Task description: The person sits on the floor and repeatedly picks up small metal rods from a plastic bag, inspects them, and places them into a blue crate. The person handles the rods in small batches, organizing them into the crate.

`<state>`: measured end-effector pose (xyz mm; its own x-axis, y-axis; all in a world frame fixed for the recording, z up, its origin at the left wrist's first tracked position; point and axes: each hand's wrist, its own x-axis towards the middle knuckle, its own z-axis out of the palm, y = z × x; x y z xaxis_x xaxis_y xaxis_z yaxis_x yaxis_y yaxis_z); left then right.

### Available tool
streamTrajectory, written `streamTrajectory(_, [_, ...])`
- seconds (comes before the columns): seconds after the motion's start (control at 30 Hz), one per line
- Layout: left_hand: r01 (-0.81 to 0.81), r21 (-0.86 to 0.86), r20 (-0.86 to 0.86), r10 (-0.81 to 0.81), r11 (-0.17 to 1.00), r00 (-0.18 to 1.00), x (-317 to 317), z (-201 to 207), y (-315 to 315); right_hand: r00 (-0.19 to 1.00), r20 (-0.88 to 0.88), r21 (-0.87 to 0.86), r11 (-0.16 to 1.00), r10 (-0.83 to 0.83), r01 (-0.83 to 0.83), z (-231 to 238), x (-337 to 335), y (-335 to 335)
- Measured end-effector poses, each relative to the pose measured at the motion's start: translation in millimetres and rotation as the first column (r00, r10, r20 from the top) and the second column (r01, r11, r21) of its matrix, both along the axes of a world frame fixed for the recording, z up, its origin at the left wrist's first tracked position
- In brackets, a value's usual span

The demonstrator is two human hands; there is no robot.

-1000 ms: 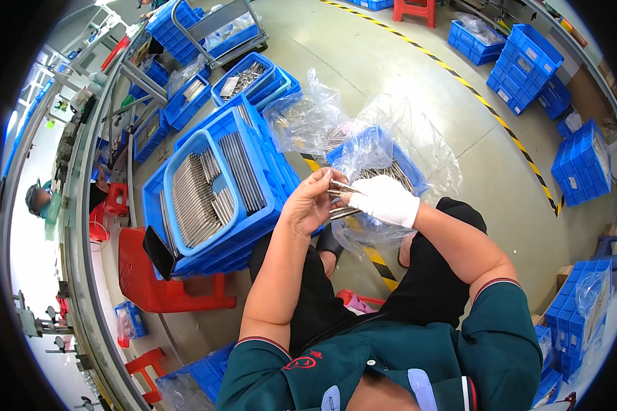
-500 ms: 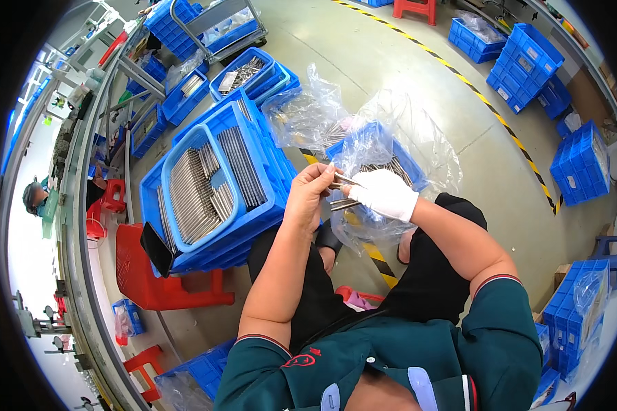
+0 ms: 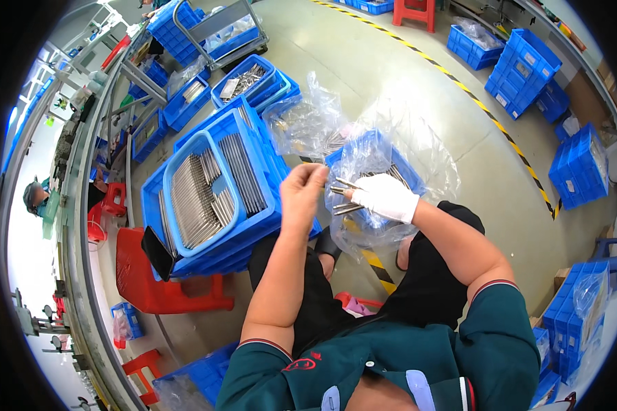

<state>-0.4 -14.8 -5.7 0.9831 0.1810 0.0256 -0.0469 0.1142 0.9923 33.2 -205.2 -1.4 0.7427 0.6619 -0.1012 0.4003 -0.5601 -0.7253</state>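
Observation:
My right hand (image 3: 385,196), in a white glove, is closed round several thin metal rods (image 3: 343,208) whose ends stick out toward the left. It is above a blue crate (image 3: 406,159) lined with clear plastic and holding more rods. My bare left hand (image 3: 300,194) is just left of the rod ends, apart from them. Its fingers are drawn together in a pinch, and whatever may be between them is hidden. Beside it stands a light blue tray (image 3: 238,198) with neat rows of metal rods, set in a larger blue crate (image 3: 275,205).
A red stool (image 3: 134,274) is by the stacked crates, with a black flap-like piece (image 3: 159,252) at their corner. Crumpled clear plastic (image 3: 301,120) lies beyond my hands. A trolley (image 3: 226,34) is at the back, blue crates (image 3: 524,68) at the right.
My left hand has come away from the rods in my right hand and moved slightly left. The right hand keeps its hold in nearly the same place.

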Motion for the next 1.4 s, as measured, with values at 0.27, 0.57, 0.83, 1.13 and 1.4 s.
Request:
streamTrajectory(0.27, [-0.008,-0.274,-0.054,-0.007,0.962,0.999,9.0,-25.1,-3.5,0.892,-0.442,0.226,0.95,-0.097,0.215,9.0,-1.7,1.7])
streamTrajectory(0.57, [0.369,-0.174,-0.069,-0.385,0.913,0.921,4.6,-8.2,-15.0,0.945,-0.283,0.137,0.982,0.167,-0.132,-10.0,-15.7,22.5])
streamTrajectory(0.83, [0.319,-0.411,-0.111,-0.394,0.854,0.912,9.4,-13.5,-27.1,0.615,-0.74,0.486,0.849,0.273,0.208,-38.1,-13.0,22.5])
streamTrajectory(1.13, [-0.174,-0.904,-0.271,-0.207,0.391,0.94,26.0,-29.4,-60.2,0.772,-0.636,0.736,0.295,-0.01,0.61,0.3,7.2,50.4])
streamTrajectory(1.4, [-0.185,-0.873,-0.3,-0.198,0.45,0.933,25.9,-41.8,-64.6,0.762,-0.647,0.736,0.273,0.016,0.619,4.3,10.5,58.9])
